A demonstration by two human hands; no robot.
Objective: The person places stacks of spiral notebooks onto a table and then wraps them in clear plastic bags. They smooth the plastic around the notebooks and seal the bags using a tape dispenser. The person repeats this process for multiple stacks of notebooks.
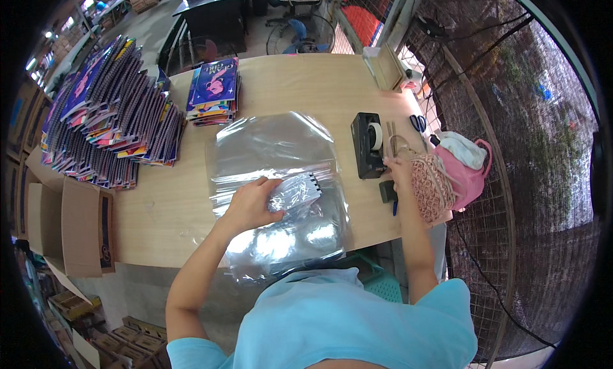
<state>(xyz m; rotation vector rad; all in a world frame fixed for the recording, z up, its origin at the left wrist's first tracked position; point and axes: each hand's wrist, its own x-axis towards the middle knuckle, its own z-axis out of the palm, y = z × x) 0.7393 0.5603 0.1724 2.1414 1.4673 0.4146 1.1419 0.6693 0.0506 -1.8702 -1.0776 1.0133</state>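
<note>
My left hand (pixel 251 204) is closed round the left side of a small plastic-wrapped bundle (pixel 297 191) with black spiral binding at its right end. The bundle rests on a stack of clear plastic sheets or bags (pixel 274 142) that shine in the light. On the right, my right hand (pixel 401 172) has its fingertips drawn together beside the near end of a black tape dispenser (pixel 363 147). A white-cored tape roll (pixel 376 136) sits in the dispenser. Anything between those fingertips is too small to make out.
Tall piles of spiral notebooks (pixel 105 113) and a smaller stack (pixel 214 88) stand at the left and back. An open cardboard box (pixel 83 225) is at the near left. Blue-handled scissors (pixel 418 123), a woven pouch (pixel 433 187) and a pink bag (pixel 469 177) line the right edge.
</note>
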